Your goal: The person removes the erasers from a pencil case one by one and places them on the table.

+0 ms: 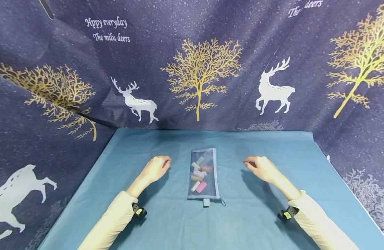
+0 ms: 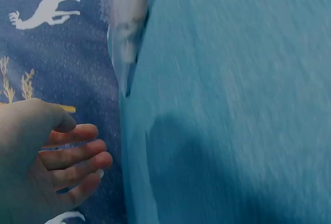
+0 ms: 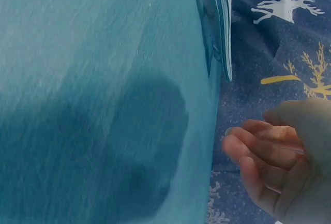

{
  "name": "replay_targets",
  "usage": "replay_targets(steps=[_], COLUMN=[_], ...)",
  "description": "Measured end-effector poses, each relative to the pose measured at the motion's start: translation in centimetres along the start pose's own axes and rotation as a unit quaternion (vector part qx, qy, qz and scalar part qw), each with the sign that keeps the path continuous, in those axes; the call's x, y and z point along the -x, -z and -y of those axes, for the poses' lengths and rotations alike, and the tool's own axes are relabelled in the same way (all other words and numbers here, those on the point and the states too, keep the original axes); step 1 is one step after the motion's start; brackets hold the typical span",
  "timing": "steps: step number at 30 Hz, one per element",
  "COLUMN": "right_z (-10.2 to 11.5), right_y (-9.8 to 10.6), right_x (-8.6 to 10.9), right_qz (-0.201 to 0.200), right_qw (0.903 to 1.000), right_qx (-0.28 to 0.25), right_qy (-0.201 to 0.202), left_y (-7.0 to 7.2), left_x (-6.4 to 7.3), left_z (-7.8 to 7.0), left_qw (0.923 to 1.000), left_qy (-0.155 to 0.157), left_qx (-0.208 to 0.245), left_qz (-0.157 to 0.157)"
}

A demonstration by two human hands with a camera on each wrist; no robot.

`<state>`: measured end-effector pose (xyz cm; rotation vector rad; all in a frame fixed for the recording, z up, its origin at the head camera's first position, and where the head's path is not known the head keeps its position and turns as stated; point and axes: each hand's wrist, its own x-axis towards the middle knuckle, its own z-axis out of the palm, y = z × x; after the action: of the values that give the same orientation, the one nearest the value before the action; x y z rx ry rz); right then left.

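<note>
A see-through mesh zipper pouch [image 1: 194,192] lies lengthwise on the blue cloth in the head view, with several small pink, white and brownish pieces [image 1: 201,186] inside. Its zipper runs down the right side, ending in a pull [image 1: 222,200] at the near corner. To the left of the pouch my left hand [image 1: 156,168] hovers with loosely bent fingers and nothing in them. My right hand [image 1: 261,168] is held likewise on the opposite side, also holding nothing. Both wrist views show the relaxed fingers apart from the pouch, whose edge [image 3: 221,32] appears in the right wrist view.
Blue cloth [image 1: 242,222] covers the table. Dark blue fabric [image 1: 173,104] printed with deer and trees hangs along the back and both sides. A small camera [image 1: 139,211] is strapped at the left wrist, and another camera [image 1: 287,214] at the right wrist.
</note>
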<state>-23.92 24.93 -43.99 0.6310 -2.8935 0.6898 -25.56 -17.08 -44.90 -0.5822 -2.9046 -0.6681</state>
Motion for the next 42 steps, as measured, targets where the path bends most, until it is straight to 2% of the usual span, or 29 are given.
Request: replay_targets(steps=[4, 8, 14, 22, 31, 38, 42], right_z=[0.4, 0.7, 0.9, 1.6, 1.8, 2.4, 2.4], right_y=[-0.1, -0.2, -0.4, -0.5, -0.8, -1.0, -1.2], right_x=[0.0, 0.0, 0.1, 0.1, 0.2, 0.4, 0.4], right_qz=[0.015, 0.029, 0.046, 0.095, 0.088, 0.100, 0.100], right_qw=[0.9997, 0.9994, 0.9988, 0.9944, 0.9916, 0.9897, 0.9891], right_qx=[-0.018, -0.017, -0.014, -0.042, -0.054, -0.058, -0.052], right_qy=[0.010, 0.010, 0.011, 0.018, 0.078, 0.085, 0.095], left_y=[-0.2, -0.6, -1.2, -1.8, -2.2, -2.4, -2.5], left_x=[0.0, 0.0, -0.1, 0.2, 0.3, 0.5, 0.7], left_z=[-0.9, -1.5, -2.0, -2.5, -2.6, -3.2, -3.7], left_qw=[0.9998, 0.9998, 0.9997, 0.9994, 0.9992, 0.9981, 0.9971], left_qy=[-0.016, -0.016, -0.021, -0.030, -0.036, -0.057, -0.065], left_qx=[0.012, 0.007, 0.011, 0.011, 0.006, 0.020, 0.028], left_qz=[0.002, 0.008, 0.008, 0.014, 0.015, 0.011, 0.025])
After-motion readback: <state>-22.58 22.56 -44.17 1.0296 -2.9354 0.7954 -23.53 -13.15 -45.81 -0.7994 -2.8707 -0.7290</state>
